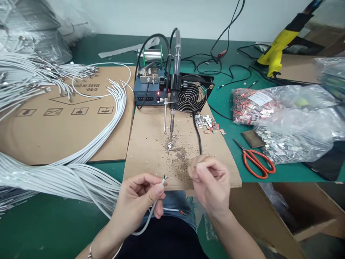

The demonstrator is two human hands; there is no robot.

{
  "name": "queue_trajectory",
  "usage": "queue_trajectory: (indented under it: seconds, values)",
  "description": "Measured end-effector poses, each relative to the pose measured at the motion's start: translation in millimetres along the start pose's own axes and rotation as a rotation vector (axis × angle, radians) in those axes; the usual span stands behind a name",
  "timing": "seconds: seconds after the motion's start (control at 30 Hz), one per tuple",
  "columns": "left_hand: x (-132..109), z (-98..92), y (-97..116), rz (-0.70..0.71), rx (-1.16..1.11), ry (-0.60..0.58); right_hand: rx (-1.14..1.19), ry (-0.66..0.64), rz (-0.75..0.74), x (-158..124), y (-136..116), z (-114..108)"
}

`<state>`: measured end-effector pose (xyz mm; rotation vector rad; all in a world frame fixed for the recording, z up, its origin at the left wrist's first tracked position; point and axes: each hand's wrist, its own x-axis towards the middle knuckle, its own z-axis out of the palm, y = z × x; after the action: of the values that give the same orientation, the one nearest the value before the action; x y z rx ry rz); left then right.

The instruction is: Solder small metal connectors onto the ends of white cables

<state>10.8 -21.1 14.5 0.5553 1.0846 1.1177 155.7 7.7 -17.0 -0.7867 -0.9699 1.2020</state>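
While the left hand [144, 194] pinches a round grey cable [148, 223] near its end, fine coloured wires [165, 177] poking out, the right hand [211, 185] curls closed at three o'clock from that tip; whether it holds anything, I cannot tell. At twelve o'clock a slender soldering iron [176, 68] points down at gritty cardboard [145, 144]; at nine, white cables [81, 180] lie bundled; beyond the right hand, orange-looped scissors [245, 160] rest on the green desk [288, 172].

Bright, diffuse light; soft, stretched edges.
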Motion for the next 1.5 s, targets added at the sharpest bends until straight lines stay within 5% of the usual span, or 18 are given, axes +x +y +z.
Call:
queue_trajectory:
  seconds: [0.17,0.53,0.8,1.0,1.23,1.4,1.5]
  values:
    - [2,-1.8,1,-0.002,0.071,0.012,-0.263,-0.229,0.176,0,-2,0]
    - [8,-17.1,2,-0.010,0.256,-0.173,-0.424,-0.501,0.151,15,-20,0]
    - [11,-7.2,-4,-0.036,0.096,-0.147,-0.061,-0.176,0.174,-4,2,15]
    - [6,-2.6,-2,-0.014,0.059,-0.085,0.040,-0.062,0.068,1,5,0]
    - [-1,-2.1,2,0.031,0.261,-0.007,-0.428,-0.494,0.115,15,-22,-4]
    - [2,-8.7,-4,0.031,0.274,-0.074,-0.441,-0.502,0.165,15,-24,3]
    - [1,-5.0,-3,0.041,0.248,-0.030,-0.351,-0.425,0.063,6,-16,8]
